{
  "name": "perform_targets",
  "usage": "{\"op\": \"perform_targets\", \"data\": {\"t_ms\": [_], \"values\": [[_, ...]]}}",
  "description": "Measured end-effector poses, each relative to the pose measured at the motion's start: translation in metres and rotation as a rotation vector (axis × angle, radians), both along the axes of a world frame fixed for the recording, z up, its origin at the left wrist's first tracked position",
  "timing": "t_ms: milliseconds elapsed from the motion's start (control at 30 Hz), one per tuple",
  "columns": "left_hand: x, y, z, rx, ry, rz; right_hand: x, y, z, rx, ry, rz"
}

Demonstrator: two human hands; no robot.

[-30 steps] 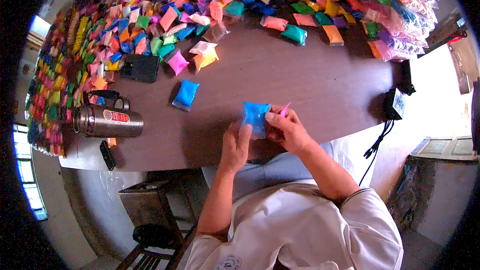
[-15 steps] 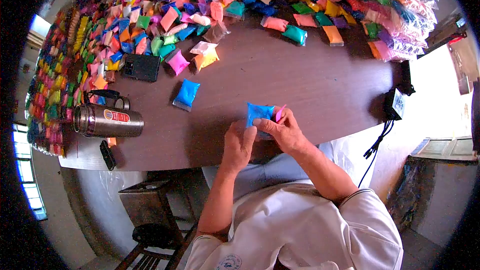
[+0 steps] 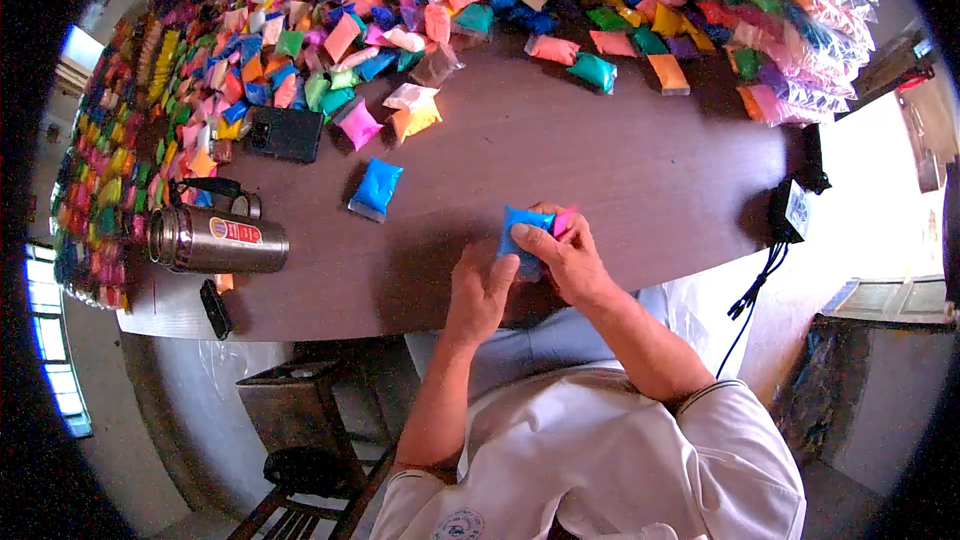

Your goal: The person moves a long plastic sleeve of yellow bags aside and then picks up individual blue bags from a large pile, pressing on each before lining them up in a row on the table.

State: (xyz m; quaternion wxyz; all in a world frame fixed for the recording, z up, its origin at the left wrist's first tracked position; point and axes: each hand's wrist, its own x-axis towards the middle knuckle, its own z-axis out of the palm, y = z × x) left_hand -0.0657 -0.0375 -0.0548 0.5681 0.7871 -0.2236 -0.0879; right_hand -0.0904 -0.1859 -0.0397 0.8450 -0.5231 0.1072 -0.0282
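Observation:
A small clear packet with blue contents (image 3: 522,226) is held up between my hands, near the table's front edge. My right hand (image 3: 572,258) is closed on it, with the thumb across its face and the fingers behind. A small pink piece (image 3: 562,222) pokes out among the right fingers; its kind cannot be made out. Closed at the packet's lower left edge is my left hand (image 3: 482,285), thumb upward and fingers partly hidden. Another blue packet (image 3: 378,188) lies flat on the table to the left, close to a pink packet (image 3: 357,125) and an orange one (image 3: 416,118).
Heaps of coloured packets (image 3: 340,35) cover the far and left sides of the brown table (image 3: 640,170). A steel flask (image 3: 225,243) lies on its side at left, below a black box-like object (image 3: 285,134). A small device with black cables (image 3: 790,210) sits at the right edge.
The held blue packet has shifted slightly right and tilted. My left thumb has slid down to its lower edge, while my right thumb has moved further over its face.

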Motion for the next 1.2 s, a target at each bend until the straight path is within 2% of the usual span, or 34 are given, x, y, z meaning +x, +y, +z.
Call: {"op": "perform_targets", "data": {"t_ms": [33,67,133,200,267,367,500,567,700,767,867,1000,1100,1200], "values": [[-0.001,-0.001,0.004,-0.044,0.113,0.030,-0.001,0.000,0.007,0.082,0.045,0.013],[0.000,-0.001,0.002,-0.044,0.112,0.030,-0.002,-0.001,0.010,0.164,0.091,0.027],[0.002,-0.001,-0.001,-0.067,0.008,0.024,-0.007,-0.010,0.005,0.171,0.118,0.043],[0.002,0.000,0.001,-0.075,0.064,0.012,-0.009,-0.013,0.003,0.179,0.148,0.058],[0.000,0.000,0.003,-0.084,0.121,-0.004,-0.008,-0.013,0.005,0.079,0.060,0.122],[-0.001,0.000,0.002,-0.077,0.116,-0.009,-0.006,-0.011,-0.013,0.063,0.001,0.074],[-0.001,-0.001,0.002,-0.084,0.108,-0.004,-0.004,-0.005,0.000,0.092,-0.010,0.029],[-0.001,-0.001,0.003,-0.108,0.121,0.023,-0.007,-0.008,0.008,0.101,0.104,0.049],[0.000,0.001,0.006,-0.032,0.109,0.040,-0.015,-0.015,-0.005,0.106,0.169,0.128],[0.000,0.001,0.006,-0.016,0.144,0.031,-0.014,-0.010,0.005,-0.036,0.069,0.129],[-0.001,0.001,-0.002,-0.080,0.092,-0.005,-0.013,-0.012,-0.025,-0.113,0.071,0.117],[-0.002,0.002,-0.002,-0.090,0.129,-0.005,-0.008,-0.005,-0.013,-0.166,-0.019,0.044],[0.001,0.003,-0.004,-0.053,0.105,0.001,-0.009,-0.002,-0.001,-0.093,0.063,0.051],[-0.001,-0.003,0.002,-0.054,0.079,0.029,-0.005,0.006,0.008,-0.017,0.055,-0.064]]}}
